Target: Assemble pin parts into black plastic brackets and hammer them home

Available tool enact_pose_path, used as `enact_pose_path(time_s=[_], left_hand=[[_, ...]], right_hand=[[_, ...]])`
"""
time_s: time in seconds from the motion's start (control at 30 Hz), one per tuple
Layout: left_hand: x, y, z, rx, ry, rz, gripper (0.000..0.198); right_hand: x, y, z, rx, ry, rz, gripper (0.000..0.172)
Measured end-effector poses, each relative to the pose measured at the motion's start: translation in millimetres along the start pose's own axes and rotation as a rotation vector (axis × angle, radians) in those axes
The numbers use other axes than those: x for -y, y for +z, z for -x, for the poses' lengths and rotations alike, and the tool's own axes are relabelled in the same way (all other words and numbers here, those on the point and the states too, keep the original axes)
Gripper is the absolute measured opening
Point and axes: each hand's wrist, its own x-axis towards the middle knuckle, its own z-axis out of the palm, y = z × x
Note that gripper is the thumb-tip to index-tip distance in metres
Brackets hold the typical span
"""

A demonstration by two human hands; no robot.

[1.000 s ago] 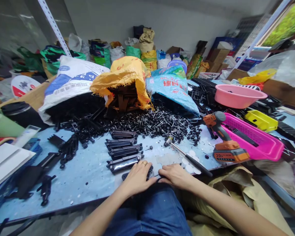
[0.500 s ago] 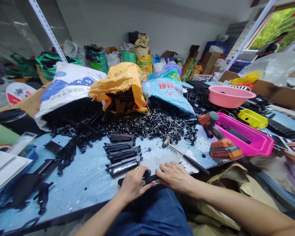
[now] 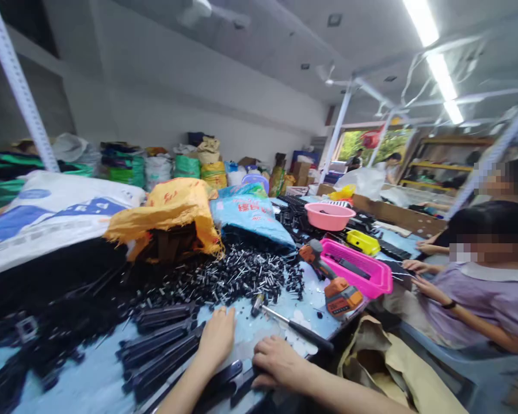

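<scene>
My left hand (image 3: 218, 335) reaches forward over the blue tabletop, just short of the pile of small black-headed metal pins (image 3: 250, 270). Its fingers are bent together and point down; whatever lies beneath the fingertips is hidden. My right hand (image 3: 280, 363) rests at the table's front edge, fingers curled over a long black plastic part (image 3: 244, 382). Left of my hands, several similar black plastic assemblies (image 3: 164, 345) lie in a row, partly covered by my left forearm. A hammer (image 3: 296, 326) with a black handle lies beyond my right hand.
An orange-grey cordless drill (image 3: 339, 293) lies beside a pink basket (image 3: 380, 276). White, orange (image 3: 176, 198) and blue (image 3: 254, 215) sacks spill parts across the back. At right sits a co-worker in a purple top (image 3: 479, 299). A brown paper sack (image 3: 392, 368) stands below the table edge.
The view has swung up and to the right, bringing the co-worker and ceiling in. My left hand has left the black part and moved forward towards the pins; my right hand stays on the part.
</scene>
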Motion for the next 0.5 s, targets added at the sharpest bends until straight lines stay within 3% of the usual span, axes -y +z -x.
enact_pose_path(time_s=[0.13,0.3,0.4,0.5], left_hand=[[5.5,2.3,-36.6,0.070,0.034,-0.025,0.037],[10.8,15.2,-31.5,0.016,0.060,-0.009,0.036],[19.4,10.5,-15.2,-0.120,0.021,0.073,0.032],[40.8,9.2,13.1,-0.387,0.034,0.249,0.030]], right_hand=[[-9.9,-13.4,-12.5,-0.108,0.079,-0.075,0.036],[-38.2,-34.0,-51.7,-0.304,0.467,-0.142,0.024],[-58.8,-31.3,-79.0,-0.357,0.722,-0.153,0.038],[-71.2,-15.1,-95.7,-0.366,0.820,-0.162,0.049]])
